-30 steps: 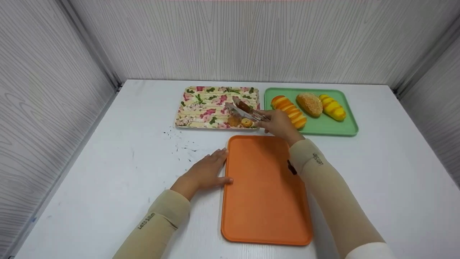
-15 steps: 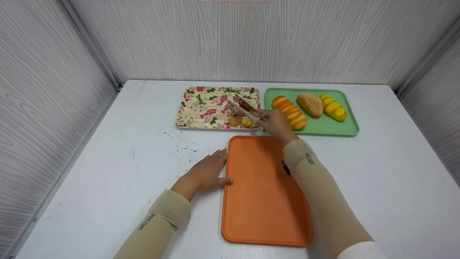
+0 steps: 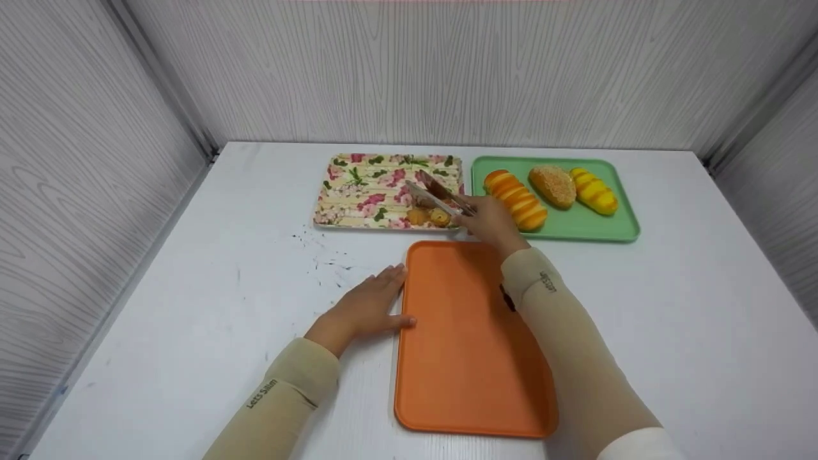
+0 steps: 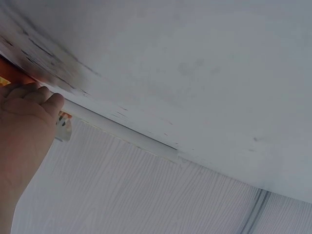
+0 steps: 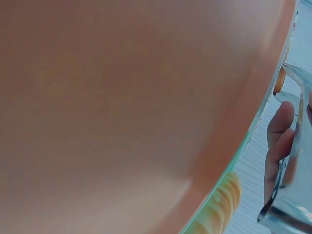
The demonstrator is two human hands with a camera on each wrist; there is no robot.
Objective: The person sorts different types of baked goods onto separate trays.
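Note:
My right hand [image 3: 492, 220] grips a pair of metal tongs [image 3: 441, 190] over the front right of a floral tray [image 3: 358, 191]. Their arms stand apart, pointing up and left. Just under them, near the tray's front edge, lie a small brown pastry [image 3: 417, 217] and a round yellow-brown pastry [image 3: 439, 218]. The right wrist view shows fingers curled round the tongs [image 5: 292, 212]. My left hand [image 3: 365, 306] rests at the left edge of an orange tray [image 3: 473, 358], fingers straight along the side and thumb on the rim. Its palm side shows in the left wrist view.
A green tray [image 3: 585, 230] at the back right carries a striped orange loaf [image 3: 521, 201], a seeded bun [image 3: 553, 186] and a yellow striped loaf [image 3: 594, 191]. The white table [image 3: 192, 287] has dark marks left of the orange tray. Pale wood-grain panels [image 3: 409, 70] enclose the table.
My right wrist and forearm have shifted slightly left, and the tongs have turned a little, their tips moving slightly right. My left hand and the trays have stayed in place.

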